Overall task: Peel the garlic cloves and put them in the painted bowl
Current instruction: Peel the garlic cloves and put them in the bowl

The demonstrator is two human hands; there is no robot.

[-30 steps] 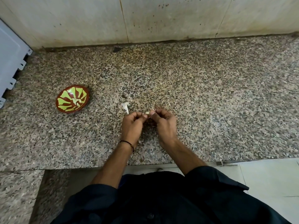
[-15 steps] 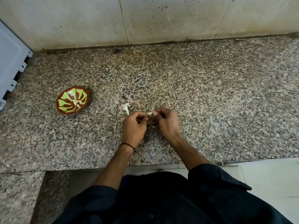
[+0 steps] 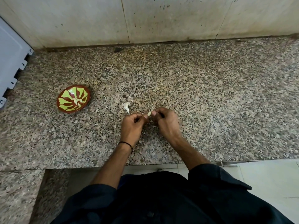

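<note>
A small pale garlic clove (image 3: 149,113) is pinched between the fingertips of both hands above the speckled granite counter (image 3: 210,97). My left hand (image 3: 131,126), with a black thread at the wrist, grips it from the left. My right hand (image 3: 166,122) grips it from the right, fingers curled. The painted bowl (image 3: 73,98), brown with light green petals, sits on the counter well to the left of my hands, with pale pieces lying at its centre. A scrap of white garlic skin (image 3: 126,106) lies just beyond my left hand.
A grey-white appliance edge (image 3: 11,62) stands at the far left. The tiled wall (image 3: 161,18) closes off the back of the counter. Small bits of skin lie on the granite under my hands. The counter's front edge runs just below my wrists, with white floor tiles (image 3: 267,183) below.
My hands stay in the same spot; the fingers have shifted slightly on the clove, and more of its pale body shows between the fingertips.
</note>
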